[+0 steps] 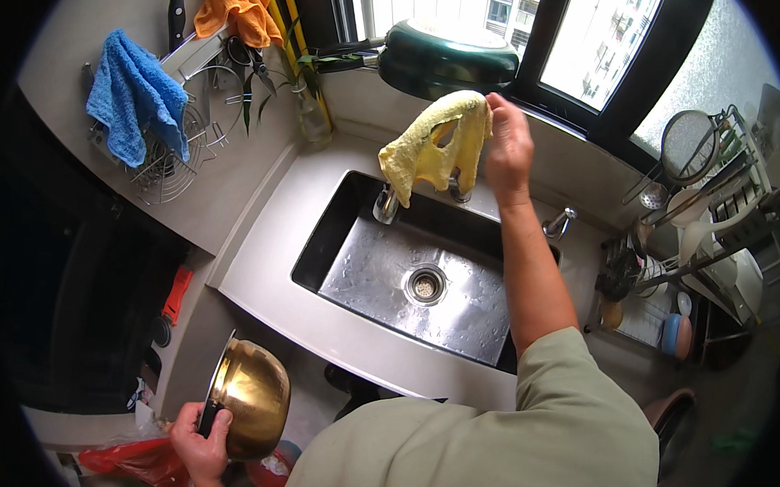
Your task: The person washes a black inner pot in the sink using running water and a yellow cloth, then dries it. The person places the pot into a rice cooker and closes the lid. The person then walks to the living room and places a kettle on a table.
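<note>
Down on the left, my left hand [202,440] grips a gold-coloured metal pot [256,399] by its black handle [208,417], with the pot tipped on its side. A worn yellow cloth [418,151] with a hole in it hangs over the chrome faucet [385,205] at the back of the sink. My right hand [509,151], slightly blurred, is up at the cloth's right edge; whether its fingers pinch the cloth is unclear. Under the cloth, the steel sink [365,271] is wet with scattered drops around its drain strainer [425,286].
Behind the faucet, a green pan [446,62] lies before the window. A blue cloth [136,101] and an orange cloth [236,13] hang at the upper left. To the right are a chrome dispenser [559,223] and a dish rack [688,261]. Below left lies a red plastic bag [143,463].
</note>
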`<state>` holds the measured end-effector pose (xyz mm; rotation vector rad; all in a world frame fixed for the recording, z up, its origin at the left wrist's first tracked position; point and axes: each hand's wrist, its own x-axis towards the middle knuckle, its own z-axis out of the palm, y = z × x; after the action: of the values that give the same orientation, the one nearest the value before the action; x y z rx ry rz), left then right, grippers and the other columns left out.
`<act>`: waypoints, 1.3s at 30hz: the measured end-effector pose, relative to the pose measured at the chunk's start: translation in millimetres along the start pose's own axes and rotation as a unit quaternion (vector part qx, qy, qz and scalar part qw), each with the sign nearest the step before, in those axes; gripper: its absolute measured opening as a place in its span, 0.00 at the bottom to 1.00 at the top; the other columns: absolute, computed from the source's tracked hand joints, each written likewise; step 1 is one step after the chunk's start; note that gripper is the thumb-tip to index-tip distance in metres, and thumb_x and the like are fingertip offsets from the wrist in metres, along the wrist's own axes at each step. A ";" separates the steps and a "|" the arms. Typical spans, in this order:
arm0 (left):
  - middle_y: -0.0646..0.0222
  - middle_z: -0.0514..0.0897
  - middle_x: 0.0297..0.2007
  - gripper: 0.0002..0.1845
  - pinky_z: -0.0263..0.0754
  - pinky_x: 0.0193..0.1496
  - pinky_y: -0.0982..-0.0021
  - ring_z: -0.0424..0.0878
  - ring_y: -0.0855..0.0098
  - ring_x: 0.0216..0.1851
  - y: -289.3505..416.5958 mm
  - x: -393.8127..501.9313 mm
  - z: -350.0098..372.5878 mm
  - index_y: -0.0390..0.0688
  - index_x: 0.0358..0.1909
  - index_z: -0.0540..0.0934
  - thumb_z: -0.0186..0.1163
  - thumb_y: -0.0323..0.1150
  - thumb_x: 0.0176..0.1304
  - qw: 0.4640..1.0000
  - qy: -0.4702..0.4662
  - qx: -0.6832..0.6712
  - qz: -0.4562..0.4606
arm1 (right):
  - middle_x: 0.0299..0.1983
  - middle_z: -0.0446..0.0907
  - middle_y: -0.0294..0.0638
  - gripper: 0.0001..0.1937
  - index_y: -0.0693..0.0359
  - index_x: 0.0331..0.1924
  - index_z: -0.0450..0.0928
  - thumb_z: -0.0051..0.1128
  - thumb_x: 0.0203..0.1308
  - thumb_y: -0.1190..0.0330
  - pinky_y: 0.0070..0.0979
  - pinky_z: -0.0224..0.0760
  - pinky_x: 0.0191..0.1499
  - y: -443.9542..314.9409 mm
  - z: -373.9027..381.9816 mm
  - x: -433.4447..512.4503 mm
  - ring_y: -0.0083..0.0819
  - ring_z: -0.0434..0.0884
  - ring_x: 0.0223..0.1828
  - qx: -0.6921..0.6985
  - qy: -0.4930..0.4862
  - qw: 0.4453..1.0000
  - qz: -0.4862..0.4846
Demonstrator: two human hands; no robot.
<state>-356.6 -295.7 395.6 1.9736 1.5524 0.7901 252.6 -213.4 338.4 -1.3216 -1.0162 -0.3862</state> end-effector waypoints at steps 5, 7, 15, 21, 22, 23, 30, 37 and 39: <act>0.78 0.75 0.22 0.12 0.64 0.30 0.76 0.69 0.83 0.26 6.8 10.2 1.9 0.37 0.31 0.79 0.73 0.32 0.65 0.999 -0.018 0.020 0.022 | 0.62 0.81 0.51 0.34 0.64 0.64 0.81 0.37 0.82 0.41 0.40 0.66 0.71 10.4 15.9 6.7 0.50 0.77 0.66 -0.064 -0.040 0.996 -0.057; 0.74 0.76 0.19 0.12 0.66 0.28 0.74 0.70 0.82 0.22 0.1 13.7 3.5 0.37 0.30 0.80 0.75 0.31 0.62 0.999 -0.003 0.020 0.037 | 0.59 0.82 0.49 0.32 0.63 0.60 0.82 0.38 0.82 0.42 0.41 0.68 0.68 17.7 11.1 27.4 0.49 0.78 0.64 -0.020 -0.123 0.992 0.001; 0.71 0.79 0.19 0.12 0.69 0.28 0.74 0.74 0.81 0.22 -3.3 19.7 10.7 0.37 0.30 0.81 0.75 0.31 0.60 1.000 -0.004 -0.012 0.020 | 0.52 0.86 0.44 0.23 0.56 0.56 0.86 0.63 0.71 0.47 0.41 0.69 0.64 -48.3 18.3 54.0 0.44 0.82 0.56 -0.151 -0.236 0.921 -0.271; 0.71 0.79 0.19 0.12 0.69 0.28 0.74 0.75 0.82 0.22 2.2 23.8 8.9 0.37 0.30 0.81 0.76 0.30 0.60 0.999 -0.021 0.010 0.024 | 0.30 0.87 0.40 0.23 0.57 0.33 0.92 0.65 0.68 0.45 0.39 0.72 0.60 -81.4 67.8 52.3 0.35 0.86 0.42 -0.347 -0.468 0.803 -0.126; 0.71 0.79 0.19 0.12 0.69 0.28 0.75 0.75 0.82 0.22 0.9 24.4 10.0 0.37 0.30 0.81 0.76 0.30 0.60 0.999 -0.024 0.004 0.023 | 0.29 0.86 0.40 0.24 0.58 0.32 0.92 0.63 0.69 0.45 0.39 0.72 0.60 -87.5 73.1 58.0 0.35 0.86 0.40 -0.381 -0.494 0.779 -0.063; 0.71 0.79 0.19 0.12 0.69 0.28 0.75 0.75 0.82 0.22 -0.2 24.6 10.9 0.37 0.30 0.81 0.76 0.30 0.60 0.999 -0.026 -0.001 0.023 | 0.28 0.86 0.41 0.25 0.58 0.32 0.92 0.62 0.70 0.44 0.38 0.72 0.59 -91.3 77.4 60.1 0.36 0.86 0.38 -0.393 -0.510 0.762 -0.068; 0.72 0.79 0.19 0.12 0.69 0.29 0.75 0.74 0.82 0.23 -4.0 20.6 9.8 0.36 0.30 0.81 0.76 0.30 0.60 1.000 -0.022 0.001 0.014 | 0.31 0.88 0.42 0.30 0.57 0.33 0.92 0.55 0.73 0.39 0.44 0.65 0.66 -88.6 71.8 45.3 0.39 0.85 0.48 -0.347 -0.467 0.767 -0.270; 0.75 0.77 0.19 0.13 0.67 0.28 0.75 0.71 0.83 0.23 -16.6 20.6 11.4 0.37 0.31 0.80 0.76 0.31 0.62 0.999 -0.027 0.007 0.020 | 0.41 0.85 0.41 0.28 0.56 0.40 0.91 0.58 0.70 0.38 0.43 0.66 0.65 -72.1 54.5 39.0 0.41 0.82 0.51 -0.274 -0.317 0.855 -0.306; 0.76 0.76 0.20 0.13 0.66 0.28 0.75 0.71 0.83 0.23 -16.6 20.6 13.1 0.37 0.32 0.80 0.75 0.32 0.63 0.999 -0.031 0.004 0.016 | 0.37 0.85 0.40 0.25 0.57 0.36 0.91 0.60 0.70 0.42 0.44 0.65 0.67 -71.1 41.5 43.4 0.39 0.83 0.49 -0.312 -0.393 0.833 -0.231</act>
<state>-355.0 -272.4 377.6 2.0138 1.4942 0.7291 206.9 -181.0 412.6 -1.8802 -2.0498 -0.5869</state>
